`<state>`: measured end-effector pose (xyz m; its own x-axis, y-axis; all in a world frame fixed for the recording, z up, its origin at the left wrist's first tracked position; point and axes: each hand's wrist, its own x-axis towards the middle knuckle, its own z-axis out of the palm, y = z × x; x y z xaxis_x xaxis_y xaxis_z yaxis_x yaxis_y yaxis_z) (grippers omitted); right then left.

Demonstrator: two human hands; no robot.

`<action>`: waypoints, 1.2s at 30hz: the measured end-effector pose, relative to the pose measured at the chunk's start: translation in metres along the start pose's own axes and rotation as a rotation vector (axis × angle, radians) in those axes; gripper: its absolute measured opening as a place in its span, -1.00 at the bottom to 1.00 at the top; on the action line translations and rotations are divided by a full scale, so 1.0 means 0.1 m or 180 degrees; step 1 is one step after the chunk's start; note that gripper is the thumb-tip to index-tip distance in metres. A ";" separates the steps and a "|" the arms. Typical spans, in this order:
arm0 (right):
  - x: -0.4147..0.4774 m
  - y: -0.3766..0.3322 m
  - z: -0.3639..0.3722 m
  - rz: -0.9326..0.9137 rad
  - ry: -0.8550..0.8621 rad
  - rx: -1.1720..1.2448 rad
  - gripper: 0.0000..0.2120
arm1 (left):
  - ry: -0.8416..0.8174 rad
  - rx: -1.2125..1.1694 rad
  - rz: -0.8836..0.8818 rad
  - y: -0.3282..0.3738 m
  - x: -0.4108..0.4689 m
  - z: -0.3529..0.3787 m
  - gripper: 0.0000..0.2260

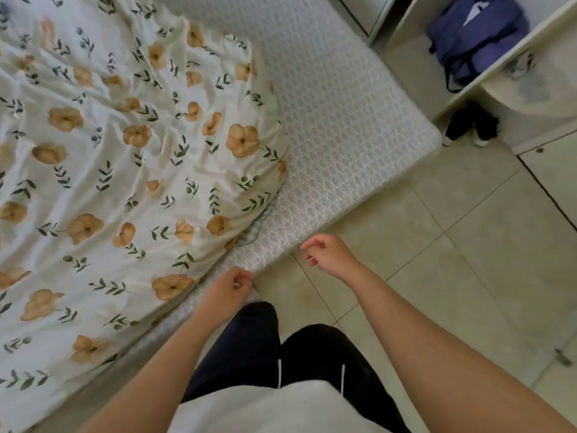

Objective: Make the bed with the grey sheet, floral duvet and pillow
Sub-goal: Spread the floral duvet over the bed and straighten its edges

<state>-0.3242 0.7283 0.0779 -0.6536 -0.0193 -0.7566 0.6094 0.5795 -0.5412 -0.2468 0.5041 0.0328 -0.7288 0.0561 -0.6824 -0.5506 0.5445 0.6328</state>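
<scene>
Fingers point(313, 244): right hand point(331, 255) loose, empty; left hand point(229, 289) unclear. Floral duvet point(125, 157) lies along mattress point(343, 104).

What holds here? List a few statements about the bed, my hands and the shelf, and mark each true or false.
1. The floral duvet covers the whole mattress. False: it is bunched to one side, and the mattress corner lies bare.
2. The right hand grips the duvet. False: it is over the tiled floor, fingers loosely curled, holding nothing.
3. The left hand is at the mattress edge. True.
4. A blue bag sits in the shelf unit beside the bed. True.
</scene>
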 end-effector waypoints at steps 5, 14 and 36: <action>0.76 -0.25 -0.31 0.0029 -0.0154 -0.0207 -0.81 | 0.0364 -0.0674 -0.0598 0.14 0.56 0.20 -0.84; 2.33 -0.62 -0.57 -0.0211 -0.0449 -0.0558 -0.56 | 0.1998 -0.3262 -0.2088 0.36 1.77 0.63 -0.47; 3.29 -0.73 -0.86 0.0349 -0.2064 0.0720 -0.80 | 0.4348 -0.6575 -0.1568 1.05 2.38 1.48 -0.43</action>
<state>-0.6224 0.7500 -0.1000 -0.2257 -0.4941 -0.8396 0.7811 0.4233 -0.4590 -0.4181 0.6981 -0.1175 0.2041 -0.4959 -0.8440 0.3895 -0.7499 0.5348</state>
